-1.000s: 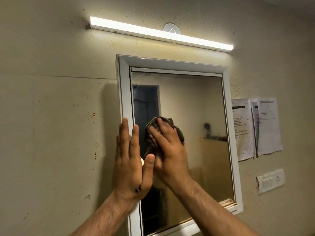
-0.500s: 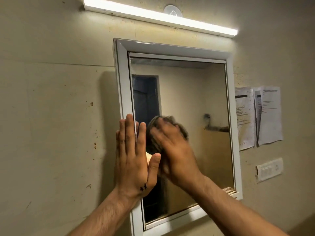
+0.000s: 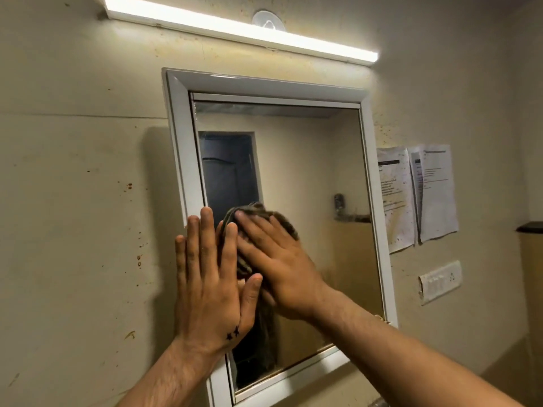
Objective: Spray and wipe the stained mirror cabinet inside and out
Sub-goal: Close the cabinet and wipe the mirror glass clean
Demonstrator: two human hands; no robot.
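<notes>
Cabinet closed, right hand pressing cloth

My left hand is raised flat, fingers straight and pointing up, thumb splayed toward the right. My right hand is flat too, fingers spread, angled up-left. Both bare forearms reach up from below.

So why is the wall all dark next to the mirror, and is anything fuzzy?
Head view: the tube light glares nearly white; a soft shadow lies on the wall just left of the mirror cabinet; the cloth under the right hand looks slightly smeared; the cabinet's straight frame leans, as wide lenses do.
</notes>
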